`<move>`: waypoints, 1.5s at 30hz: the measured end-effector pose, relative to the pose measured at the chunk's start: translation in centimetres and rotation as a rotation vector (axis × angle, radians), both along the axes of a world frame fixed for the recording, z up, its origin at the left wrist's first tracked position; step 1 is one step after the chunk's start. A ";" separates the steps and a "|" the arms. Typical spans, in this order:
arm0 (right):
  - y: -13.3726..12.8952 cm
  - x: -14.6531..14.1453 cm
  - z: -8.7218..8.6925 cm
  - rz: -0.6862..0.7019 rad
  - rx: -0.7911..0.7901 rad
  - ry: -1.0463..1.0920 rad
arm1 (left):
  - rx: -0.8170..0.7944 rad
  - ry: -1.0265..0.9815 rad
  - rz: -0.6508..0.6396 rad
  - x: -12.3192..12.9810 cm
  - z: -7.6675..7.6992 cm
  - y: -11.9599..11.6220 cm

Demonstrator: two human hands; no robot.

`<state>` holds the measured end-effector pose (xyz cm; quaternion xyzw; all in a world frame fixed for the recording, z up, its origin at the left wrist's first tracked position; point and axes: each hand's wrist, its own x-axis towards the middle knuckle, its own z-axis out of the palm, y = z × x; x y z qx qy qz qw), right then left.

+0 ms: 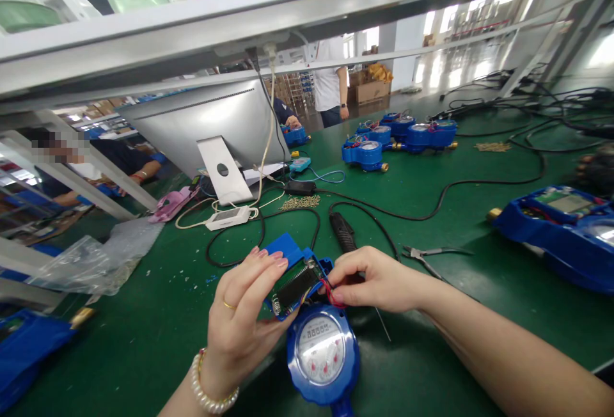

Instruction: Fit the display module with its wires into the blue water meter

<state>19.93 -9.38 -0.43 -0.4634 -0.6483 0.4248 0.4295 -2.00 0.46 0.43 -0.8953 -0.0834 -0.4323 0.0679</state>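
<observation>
A blue water meter (322, 354) with a round white dial lies in front of me. Its upper housing is uncovered, with a circuit board (296, 286) showing. My left hand (247, 298) wraps round that board and the blue cover (284, 248) behind it, holding them tilted. At the housing's right side, my right hand (371, 279) pinches red wires (330, 292) between thumb and forefinger. A black electric screwdriver (342, 231) lies just behind my right hand, its thin shaft showing below. Pliers (432, 254) with grey handles rest to the right.
Several blue meters (367, 153) stand at the back, with others at the right (561, 231) and left (29, 353) edges. A monitor (211, 129), cables, a screw pile (300, 203) and plastic bags (105, 251) lie around. A shelf (288, 14) crosses overhead. Other people are beyond the bench.
</observation>
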 end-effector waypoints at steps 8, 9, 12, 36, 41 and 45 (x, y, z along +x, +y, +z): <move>-0.3 -0.3 -0.4 0.079 -0.126 0.086 | -0.008 -0.003 -0.042 -0.2 -0.2 -0.2; -0.3 -0.3 -0.3 0.055 -0.119 0.073 | -0.014 0.001 -0.041 -0.3 -0.1 -0.2; -0.3 -0.1 0.1 -0.052 -0.041 0.017 | -0.023 0.006 -0.030 -0.3 0.0 -0.1; -0.7 0.3 0.2 -0.150 0.465 -0.543 | -0.142 0.160 -0.068 -0.2 0.5 0.1; -0.9 0.6 0.6 -0.139 0.421 -0.517 | -0.153 0.164 -0.049 -0.5 0.5 0.3; -0.9 0.4 0.4 -0.177 0.455 -0.512 | -0.167 0.185 -0.033 -0.5 0.2 0.3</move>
